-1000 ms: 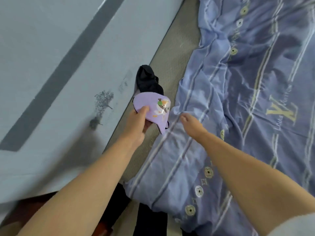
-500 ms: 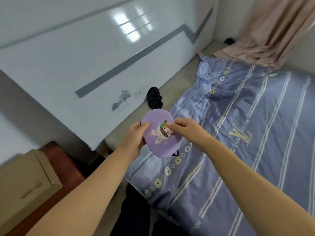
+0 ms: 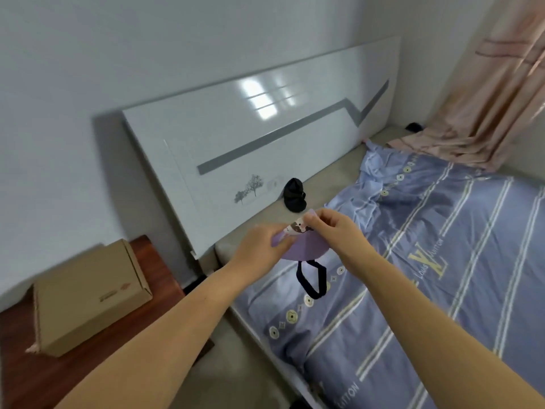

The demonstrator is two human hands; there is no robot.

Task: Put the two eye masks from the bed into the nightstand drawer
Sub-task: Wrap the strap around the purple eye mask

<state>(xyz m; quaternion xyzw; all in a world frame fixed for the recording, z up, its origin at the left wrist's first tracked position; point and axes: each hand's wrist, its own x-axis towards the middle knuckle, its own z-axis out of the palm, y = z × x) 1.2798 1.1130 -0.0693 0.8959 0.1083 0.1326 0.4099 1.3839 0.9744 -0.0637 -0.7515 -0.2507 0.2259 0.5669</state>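
A purple eye mask [image 3: 306, 249] with a cartoon print hangs in the air above the head end of the bed, its dark strap [image 3: 312, 278] dangling below. My left hand [image 3: 259, 246] grips its left edge and my right hand [image 3: 336, 228] pinches its upper right edge. A black eye mask [image 3: 294, 194] lies crumpled on the beige mattress strip against the white headboard [image 3: 236, 137], just beyond my hands. The dark wooden nightstand [image 3: 88, 349] stands at the lower left; its drawer is not visible.
A cardboard box [image 3: 88, 293] rests on the nightstand top. A blue striped sheet [image 3: 442, 276] covers the bed on the right. A pink curtain [image 3: 486, 113] hangs at the far right. A narrow gap separates nightstand and bed.
My view has lifted and swung left, bringing the nightstand and box into sight. The purple mask went from my left hand alone to both hands, raised off the bed and tilted flatter.
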